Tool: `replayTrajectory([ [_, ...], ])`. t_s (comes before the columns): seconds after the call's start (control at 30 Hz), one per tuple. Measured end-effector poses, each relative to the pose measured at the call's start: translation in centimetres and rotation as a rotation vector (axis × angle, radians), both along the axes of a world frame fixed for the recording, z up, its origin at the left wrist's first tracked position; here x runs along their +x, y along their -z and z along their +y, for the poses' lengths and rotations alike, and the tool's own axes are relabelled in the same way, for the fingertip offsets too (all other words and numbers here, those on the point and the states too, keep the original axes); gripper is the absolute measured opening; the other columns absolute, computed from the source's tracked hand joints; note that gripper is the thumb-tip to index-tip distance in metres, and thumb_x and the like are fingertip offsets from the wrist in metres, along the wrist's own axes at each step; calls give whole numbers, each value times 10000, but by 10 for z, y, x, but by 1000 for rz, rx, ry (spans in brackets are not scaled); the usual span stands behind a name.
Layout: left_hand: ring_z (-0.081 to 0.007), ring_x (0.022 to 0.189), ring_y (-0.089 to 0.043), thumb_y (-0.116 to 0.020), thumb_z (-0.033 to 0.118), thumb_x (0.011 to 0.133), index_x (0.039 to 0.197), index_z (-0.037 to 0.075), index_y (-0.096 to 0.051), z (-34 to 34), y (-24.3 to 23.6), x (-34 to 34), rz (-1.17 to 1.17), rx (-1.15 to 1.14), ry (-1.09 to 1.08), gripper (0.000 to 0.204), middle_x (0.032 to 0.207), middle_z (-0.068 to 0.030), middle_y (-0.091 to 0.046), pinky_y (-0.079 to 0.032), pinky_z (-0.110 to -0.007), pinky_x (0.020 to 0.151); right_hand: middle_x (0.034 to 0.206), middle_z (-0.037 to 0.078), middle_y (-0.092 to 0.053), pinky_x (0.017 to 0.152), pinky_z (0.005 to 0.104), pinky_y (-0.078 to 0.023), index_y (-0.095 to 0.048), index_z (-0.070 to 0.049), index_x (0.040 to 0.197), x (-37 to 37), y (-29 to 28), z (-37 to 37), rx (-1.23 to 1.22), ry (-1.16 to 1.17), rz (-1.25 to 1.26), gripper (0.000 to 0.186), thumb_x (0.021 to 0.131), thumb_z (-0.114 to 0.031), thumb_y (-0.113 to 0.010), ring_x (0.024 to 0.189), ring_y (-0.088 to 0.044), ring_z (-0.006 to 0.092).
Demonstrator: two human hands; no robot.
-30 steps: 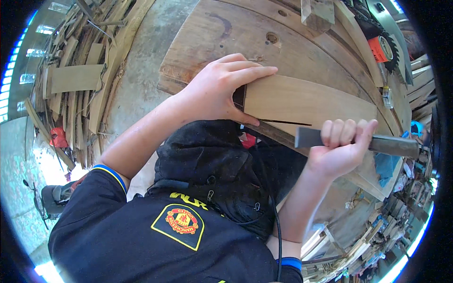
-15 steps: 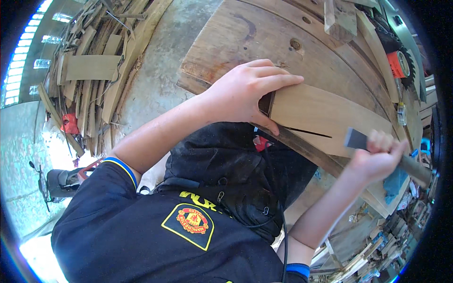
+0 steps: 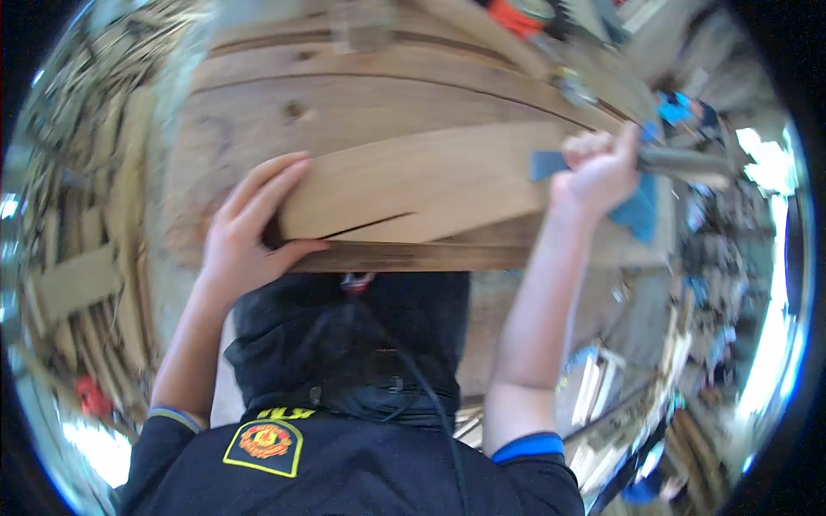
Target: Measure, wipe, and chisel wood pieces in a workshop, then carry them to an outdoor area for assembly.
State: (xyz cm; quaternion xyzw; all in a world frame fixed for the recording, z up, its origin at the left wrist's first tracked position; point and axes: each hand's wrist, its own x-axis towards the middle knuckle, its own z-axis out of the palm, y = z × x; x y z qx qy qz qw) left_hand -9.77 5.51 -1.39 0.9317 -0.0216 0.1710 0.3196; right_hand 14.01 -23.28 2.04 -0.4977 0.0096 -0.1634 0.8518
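A pale wooden board (image 3: 430, 176) with a narrow dark slit lies on the wooden workbench (image 3: 379, 95). My left hand (image 3: 249, 228) straddles the board's left end, with its fingers on the far side and its thumb along the near edge. Under that palm a dark gap or block partly shows. My right hand (image 3: 598, 172) is closed around a chisel (image 3: 546, 165) near the board's right end. Its broad grey blade points left and its thick handle sticks out to the right. Whether the blade touches the board I cannot tell.
A wooden block (image 3: 361, 26) stands on the bench's far side, with an orange container (image 3: 520, 15) and a toothed saw blade to its right. Blue cloth (image 3: 637, 211) lies by the right forearm. Stacked timber (image 3: 95, 232) lines the left, and scrap wood lies at lower right.
The whole view has turned, so the bench now runs straight across, and the picture is blurred. Both hands keep their holds, the left on the board's end and the right on the chisel.
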Motion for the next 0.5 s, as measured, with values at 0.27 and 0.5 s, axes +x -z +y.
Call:
replayTrajectory([
  [0.27, -377, 1338, -543, -835, 106, 738, 1460, 52, -541, -16, -1, 9, -59, 71, 9, 782, 1463, -178, -548, -432, -442, 1135, 554, -66, -380, 399, 287, -295, -362, -175, 695, -19, 15, 30, -24, -32, 48, 435, 1053, -237, -603, 427, -374, 61],
  [0.5, -394, 1355, -517, -798, 169, 803, 1485, 51, -507, -13, 5, 4, -47, 131, 0, 751, 1484, -190, -522, -403, -455, 1152, 596, -81, -386, 483, 278, -267, -406, -116, 668, 15, 19, 8, -338, 21, -99, 446, 1050, -217, -614, 540, -343, 36],
])
